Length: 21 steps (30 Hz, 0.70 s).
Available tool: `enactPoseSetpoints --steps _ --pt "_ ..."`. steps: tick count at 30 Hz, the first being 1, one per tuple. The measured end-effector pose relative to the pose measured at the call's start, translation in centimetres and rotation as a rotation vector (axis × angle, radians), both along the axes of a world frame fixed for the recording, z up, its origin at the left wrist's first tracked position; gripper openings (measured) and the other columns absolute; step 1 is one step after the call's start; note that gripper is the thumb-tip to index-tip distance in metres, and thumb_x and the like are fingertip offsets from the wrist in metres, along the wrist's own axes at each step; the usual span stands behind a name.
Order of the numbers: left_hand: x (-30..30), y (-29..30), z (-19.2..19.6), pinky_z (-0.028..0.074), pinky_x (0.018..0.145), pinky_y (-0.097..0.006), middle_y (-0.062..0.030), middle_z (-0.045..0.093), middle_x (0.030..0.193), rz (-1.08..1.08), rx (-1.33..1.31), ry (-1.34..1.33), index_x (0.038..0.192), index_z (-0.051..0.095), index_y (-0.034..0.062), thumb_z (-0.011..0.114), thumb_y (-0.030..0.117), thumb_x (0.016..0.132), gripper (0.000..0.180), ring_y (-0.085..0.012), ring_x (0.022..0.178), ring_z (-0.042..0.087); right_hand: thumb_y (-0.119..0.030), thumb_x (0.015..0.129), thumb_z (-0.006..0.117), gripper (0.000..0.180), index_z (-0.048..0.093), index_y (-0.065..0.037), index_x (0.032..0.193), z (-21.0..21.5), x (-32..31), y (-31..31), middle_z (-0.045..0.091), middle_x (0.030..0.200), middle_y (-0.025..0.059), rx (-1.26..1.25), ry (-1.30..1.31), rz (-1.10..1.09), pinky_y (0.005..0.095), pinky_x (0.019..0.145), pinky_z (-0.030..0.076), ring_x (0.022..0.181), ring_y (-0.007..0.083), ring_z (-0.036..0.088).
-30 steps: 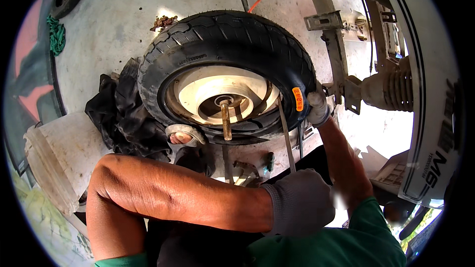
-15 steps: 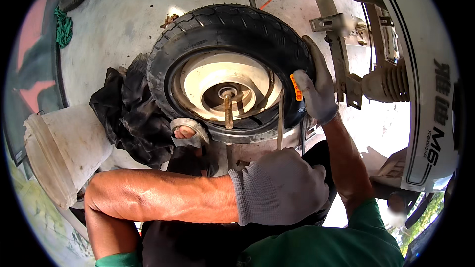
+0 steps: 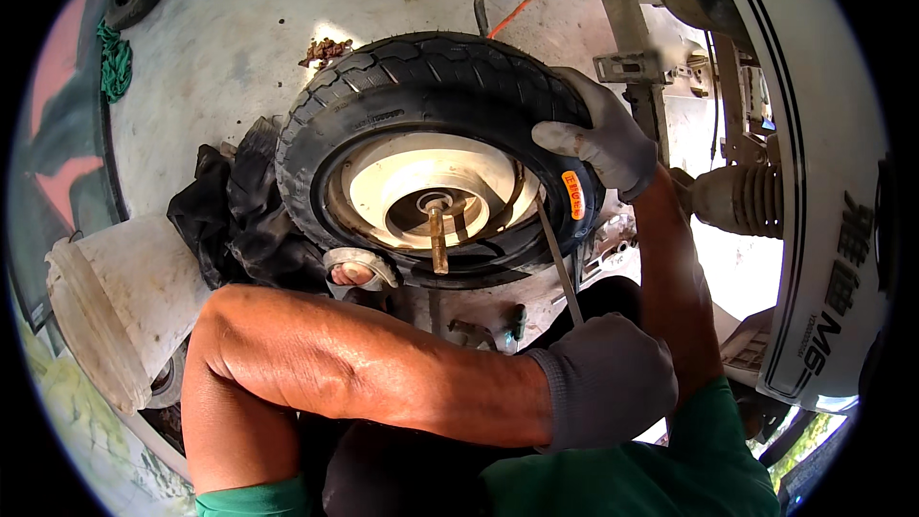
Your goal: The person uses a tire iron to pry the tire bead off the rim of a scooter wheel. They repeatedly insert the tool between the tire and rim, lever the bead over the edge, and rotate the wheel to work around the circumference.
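A black tyre (image 3: pixel 383 105) sits around a cream-coloured wheel rim (image 3: pixel 383 177), leaning in front of me with a rusty axle (image 3: pixel 437 239) sticking out of the hub. My left hand (image 3: pixel 613 378), in a grey glove, is closed around the near end of a long metal tyre lever (image 3: pixel 558 258). The lever's far end meets the rim edge at the right, where the tyre's bead lies. My right hand (image 3: pixel 608 139), gloved too, grips the tyre's upper right side. Its thumb rests on the sidewall above an orange sticker (image 3: pixel 573 195); the other fingers are partly hidden behind the tread.
My sandalled foot (image 3: pixel 354 273) is against the wheel's lower left. Black cloth (image 3: pixel 258 220) lies left of the tyre, beside a dirty white bucket (image 3: pixel 134 297). At the right stand a vehicle frame (image 3: pixel 627 0), a ribbed rubber boot (image 3: pixel 737 201) and a white body panel (image 3: pixel 814 182).
My left hand has moved right and nearer to me, tilting the lever's near end rightward. The right hand has shifted farther up the tyre, its thumb now off the sticker. The wheel has tipped slightly.
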<state>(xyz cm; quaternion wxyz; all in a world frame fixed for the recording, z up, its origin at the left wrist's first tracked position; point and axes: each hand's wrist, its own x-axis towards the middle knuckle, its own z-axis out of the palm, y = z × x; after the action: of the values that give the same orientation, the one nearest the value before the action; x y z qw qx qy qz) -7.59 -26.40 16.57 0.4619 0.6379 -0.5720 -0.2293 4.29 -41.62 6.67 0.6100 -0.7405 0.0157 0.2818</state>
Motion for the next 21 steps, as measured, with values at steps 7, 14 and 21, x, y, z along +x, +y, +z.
enactPoseSetpoints --steps 7,14,21 --pt "0.4 -3.7 0.4 0.055 0.051 -0.037 -0.0155 0.069 0.083 -0.125 0.088 0.002 0.087 0.075 -0.0015 0.068 0.015 0.083 0.019 -0.0263 0.068 0.073 -0.027 0.081 0.091 0.073 0.057 0.006 0.137 -0.9 0.0 -0.4 0.073 0.115 0.0107 -0.042 -0.04 -0.003 0.0298 0.094 0.055 0.101 0.0131 0.067" --pt "-1.8 -4.3 -0.1 0.056 0.054 -0.041 -0.0163 0.069 0.082 0.026 0.083 0.019 0.083 0.074 -0.0008 0.068 0.015 0.082 0.017 -0.0292 0.07 0.074 -0.025 0.083 0.09 0.07 0.058 0.005 0.137 -0.2 -0.6 -0.6 0.072 0.116 0.009 -0.006 -0.037 -0.019 0.0289 0.096 0.054 0.103 0.0129 0.066" --pt "-2.8 -3.8 -0.4 0.055 0.053 -0.041 -0.016 0.068 0.077 0.107 0.068 -0.017 0.082 0.074 -0.0004 0.066 0.015 0.083 0.017 -0.0286 0.067 0.073 -0.028 0.08 0.092 0.073 0.059 0.005 0.137 0.0 -0.8 -0.6 0.073 0.116 0.0097 -0.044 -0.047 -0.033 0.0296 0.098 0.053 0.104 0.012 0.066"
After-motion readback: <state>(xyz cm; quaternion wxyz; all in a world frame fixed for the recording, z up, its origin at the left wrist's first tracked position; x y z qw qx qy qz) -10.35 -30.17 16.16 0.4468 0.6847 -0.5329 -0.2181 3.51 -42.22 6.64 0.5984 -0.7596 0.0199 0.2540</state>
